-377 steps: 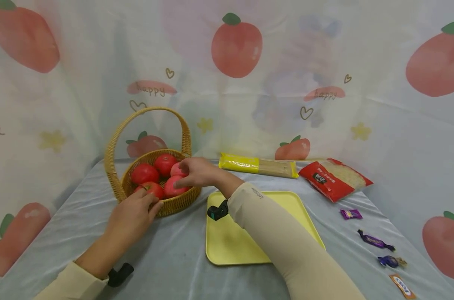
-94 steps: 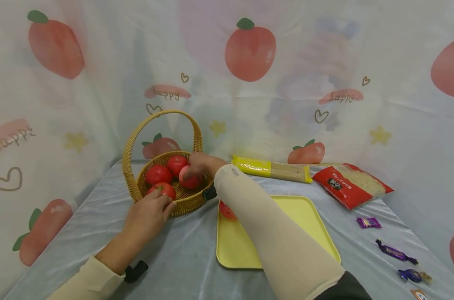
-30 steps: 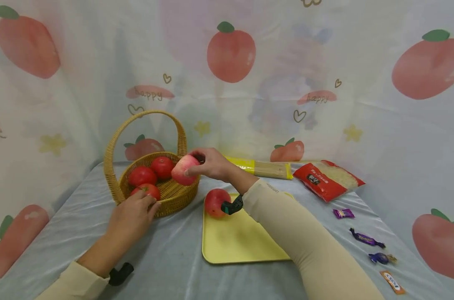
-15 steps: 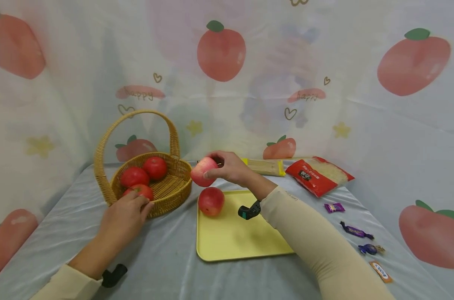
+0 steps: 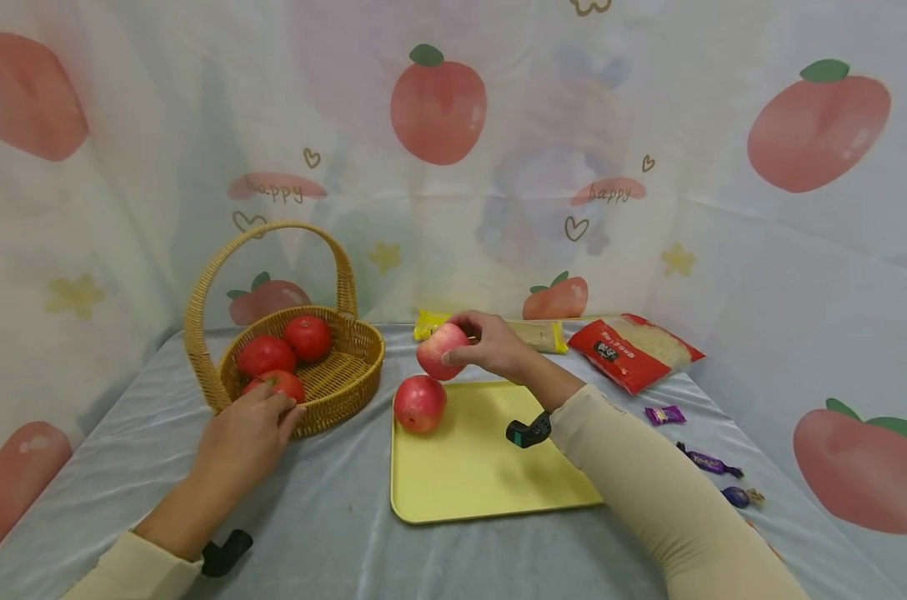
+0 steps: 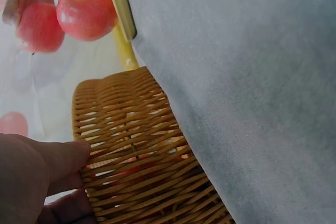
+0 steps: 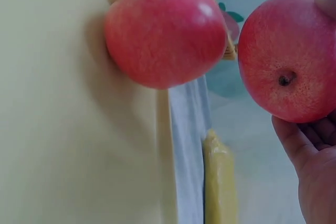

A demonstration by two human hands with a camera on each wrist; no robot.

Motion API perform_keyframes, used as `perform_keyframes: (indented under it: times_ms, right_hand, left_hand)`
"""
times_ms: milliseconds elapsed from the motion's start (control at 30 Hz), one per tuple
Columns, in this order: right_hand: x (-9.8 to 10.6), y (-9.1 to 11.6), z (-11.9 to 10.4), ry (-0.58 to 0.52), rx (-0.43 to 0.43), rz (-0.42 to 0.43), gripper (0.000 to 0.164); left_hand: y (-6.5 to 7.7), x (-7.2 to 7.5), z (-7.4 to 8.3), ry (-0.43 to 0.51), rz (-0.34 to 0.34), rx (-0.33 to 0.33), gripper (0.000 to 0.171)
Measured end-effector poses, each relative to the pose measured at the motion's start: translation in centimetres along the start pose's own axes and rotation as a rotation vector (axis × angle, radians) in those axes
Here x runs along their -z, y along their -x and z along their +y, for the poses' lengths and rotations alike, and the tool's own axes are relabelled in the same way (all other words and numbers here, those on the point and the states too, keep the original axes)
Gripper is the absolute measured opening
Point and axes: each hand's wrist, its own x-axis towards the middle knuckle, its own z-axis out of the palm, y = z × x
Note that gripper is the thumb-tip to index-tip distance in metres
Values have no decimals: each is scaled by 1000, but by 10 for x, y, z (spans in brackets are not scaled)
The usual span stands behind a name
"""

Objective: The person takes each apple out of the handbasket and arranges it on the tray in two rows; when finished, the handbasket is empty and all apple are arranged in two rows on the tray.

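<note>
1. Pale fabric backdrop printed with red fruits and gold hearts fills the upper frame; below it, a grey-blue velvety cloth covers the tabletop.
2. Just right of centre in the head view, the right hand grips a round pink-red apple, thumb in front and fingers behind. It sits in the air over the far left corner of the flat yellow rectangular tray, where a darker red apple rests.
3. At centre left, the left hand holds the near wall of the golden woven basket; three round red fruits lie inside.
4. Expect the held apple to be firm, stiff and of modest weight, its smooth skin a little slippery; if real, it would likely bruise when dropped. Its widest part, thumb opposite fingers, seems the best hold. For the basket, the rim looks springy yet sturdy enough to pinch.
5. Only the right wrist view shows the dark pit on the held apple's end, plus a clear gap between both apples, which nearly overlap in the head view.
6. Left wrist view reveals the thumb pressed against the basket's outer weave, hidden from above.
</note>
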Motion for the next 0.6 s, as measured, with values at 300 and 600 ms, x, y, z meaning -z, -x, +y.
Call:
perform_keyframes:
  times_ms: [300,600]
  right_hand:
    - [8,10,13,52,-53,32,58]
    - [11,16,31,68,-72,18,55]
  left_hand:
    - [0,-1,0,2,-13,7,18]
    - [0,0,0,-6,-20,4,20]
